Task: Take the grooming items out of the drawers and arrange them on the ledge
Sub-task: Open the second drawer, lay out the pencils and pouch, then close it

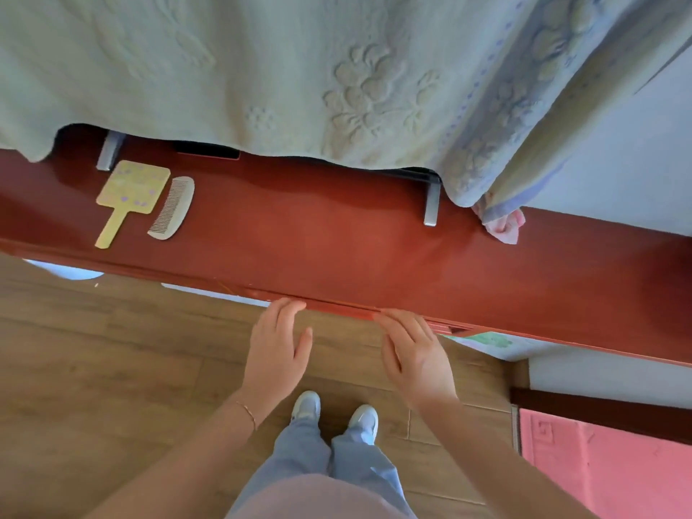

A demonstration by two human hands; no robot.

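A yellow hand mirror (129,196) with purple marks lies on the red-brown ledge (337,234) at the left. A pale comb (173,208) lies right beside it. My left hand (279,350) and my right hand (413,354) are side by side at the ledge's front edge, fingers spread, fingertips touching the red drawer front (340,307) just under the edge. Neither hand holds anything. The inside of the drawer is hidden.
A pale green embossed cloth (262,69) and a blue patterned towel (524,118) hang over the back of the ledge. Two grey metal brackets (431,206) stand on it. A pink rag (505,226) lies at the right. Wooden floor (112,350), pink mat (606,470) below.
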